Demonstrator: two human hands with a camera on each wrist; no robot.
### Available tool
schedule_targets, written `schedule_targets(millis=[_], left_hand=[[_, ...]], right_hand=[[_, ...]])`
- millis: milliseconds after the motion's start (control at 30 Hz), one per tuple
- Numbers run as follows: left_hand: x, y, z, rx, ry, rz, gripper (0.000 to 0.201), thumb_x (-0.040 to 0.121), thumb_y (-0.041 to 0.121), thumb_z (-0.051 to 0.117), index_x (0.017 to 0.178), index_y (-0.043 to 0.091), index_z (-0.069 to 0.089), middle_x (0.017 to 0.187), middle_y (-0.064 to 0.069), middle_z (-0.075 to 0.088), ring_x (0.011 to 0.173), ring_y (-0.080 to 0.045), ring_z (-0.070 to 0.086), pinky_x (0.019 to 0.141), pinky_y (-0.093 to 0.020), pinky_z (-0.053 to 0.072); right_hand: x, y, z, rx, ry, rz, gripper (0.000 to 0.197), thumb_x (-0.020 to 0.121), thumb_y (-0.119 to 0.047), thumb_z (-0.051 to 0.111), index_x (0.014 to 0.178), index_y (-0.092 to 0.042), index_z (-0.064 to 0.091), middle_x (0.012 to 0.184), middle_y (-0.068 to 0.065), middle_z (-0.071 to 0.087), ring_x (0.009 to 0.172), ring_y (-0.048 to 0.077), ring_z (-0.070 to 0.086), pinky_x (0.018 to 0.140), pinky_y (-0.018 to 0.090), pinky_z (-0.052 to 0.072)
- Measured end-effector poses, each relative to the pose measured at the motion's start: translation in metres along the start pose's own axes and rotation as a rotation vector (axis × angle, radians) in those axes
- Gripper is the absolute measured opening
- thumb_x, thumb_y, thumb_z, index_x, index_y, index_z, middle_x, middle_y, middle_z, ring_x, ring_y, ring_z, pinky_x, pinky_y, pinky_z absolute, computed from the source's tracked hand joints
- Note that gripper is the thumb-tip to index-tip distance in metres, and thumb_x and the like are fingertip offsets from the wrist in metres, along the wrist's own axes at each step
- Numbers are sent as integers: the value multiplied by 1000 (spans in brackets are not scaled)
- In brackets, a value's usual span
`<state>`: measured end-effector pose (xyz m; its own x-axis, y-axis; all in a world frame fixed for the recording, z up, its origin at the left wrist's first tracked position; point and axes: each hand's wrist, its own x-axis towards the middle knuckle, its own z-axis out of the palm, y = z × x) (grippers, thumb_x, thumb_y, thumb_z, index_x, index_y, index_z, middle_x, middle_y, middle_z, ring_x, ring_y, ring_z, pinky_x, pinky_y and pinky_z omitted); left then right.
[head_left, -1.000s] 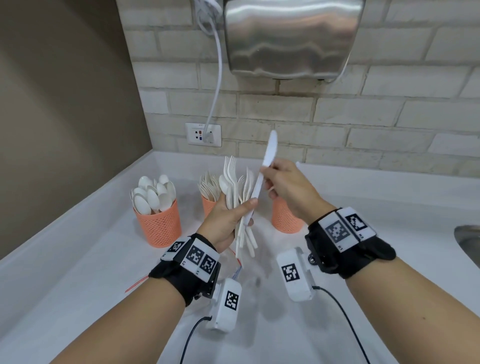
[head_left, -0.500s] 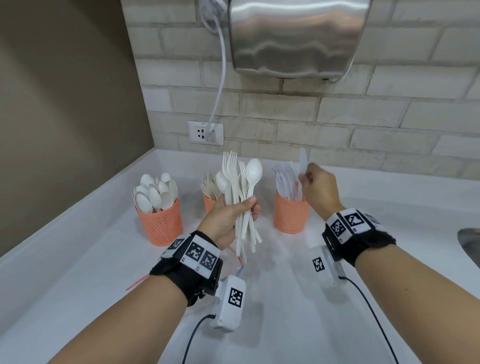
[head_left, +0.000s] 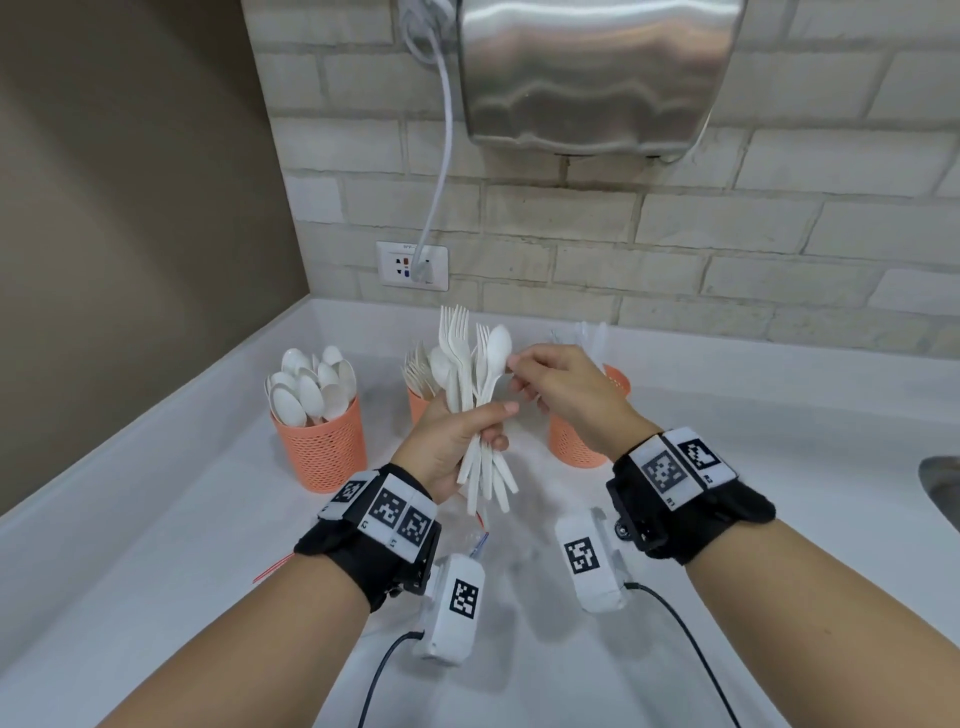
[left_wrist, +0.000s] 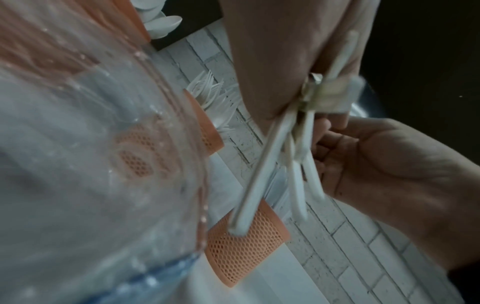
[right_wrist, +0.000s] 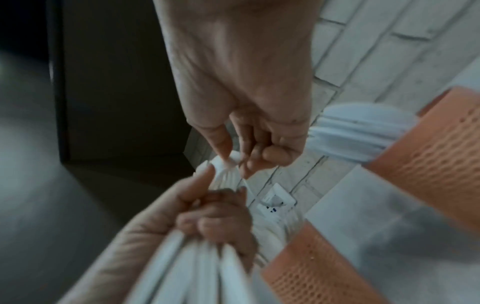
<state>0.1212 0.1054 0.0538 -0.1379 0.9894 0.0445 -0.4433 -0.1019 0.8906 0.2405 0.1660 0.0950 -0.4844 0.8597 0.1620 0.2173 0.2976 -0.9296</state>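
Note:
My left hand (head_left: 452, 436) grips a bundle of white plastic forks and spoons (head_left: 457, 358) upright by the handles, above the white counter (head_left: 156, 545). My right hand (head_left: 563, 392) has come up beside the bundle, and its thumb and fingers pinch the neck of the rightmost spoon (head_left: 497, 345). In the right wrist view the right hand's fingers (right_wrist: 223, 144) close on a white piece at the top of the bundle (right_wrist: 182, 277). In the left wrist view the handles (left_wrist: 262, 174) fan out below my left hand's palm (left_wrist: 272, 51).
Three orange mesh cups stand behind the hands: one with spoons (head_left: 324, 447), one with forks (head_left: 418, 408), one with knives (head_left: 571, 447). A steel hand dryer (head_left: 592, 73) hangs above, with an outlet (head_left: 413, 265) below it. A sink edge (head_left: 943, 488) shows right. A clear bag (left_wrist: 91, 164) lies under the left wrist.
My right hand carried a knife from the bundle to the right cup, let it go there, then came back left and took hold of the spoon. The left hand stayed put.

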Motion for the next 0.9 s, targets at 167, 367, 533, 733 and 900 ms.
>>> schedule_targets(millis=[167,367,533,733,900], left_hand=[[-3,1,-10,17,-5,-75,34,70,-6,58,97,11,48,60,-2,44,44,-9,40,45,-23,41],[-11,10,-10,-95,-2,-144,23,64,1,47,86,9,49,60,0,43,43,-8,38,45,-20,37],[-19,21,-20,-26,-62,-158,25,64,4,44,80,5,63,56,-6,46,51,-15,46,61,-27,38],[-26,32,-28,-37,10,-197,27,70,13,42,85,0,61,64,-11,52,54,-20,51,60,-30,43],[-28,38,-37,-124,39,-187,34,67,19,44,93,4,61,80,-10,61,69,-22,61,69,-34,49]], right_hand=[[-5,-15,10,139,-16,-95,19,91,0,48,83,-6,64,70,0,57,57,-3,51,52,4,38],[-10,-7,32,24,92,-72,22,80,-6,66,94,-13,50,77,-2,44,68,10,46,64,20,45],[-15,-11,40,-4,-122,95,18,90,-23,58,99,-7,59,63,-2,57,48,1,55,44,7,39],[-17,-18,62,14,-103,38,23,94,-27,49,91,-10,64,73,1,61,56,2,59,57,18,47],[-14,-10,82,-299,-79,-41,39,100,-32,33,112,-4,56,110,8,44,99,20,49,87,20,34]])
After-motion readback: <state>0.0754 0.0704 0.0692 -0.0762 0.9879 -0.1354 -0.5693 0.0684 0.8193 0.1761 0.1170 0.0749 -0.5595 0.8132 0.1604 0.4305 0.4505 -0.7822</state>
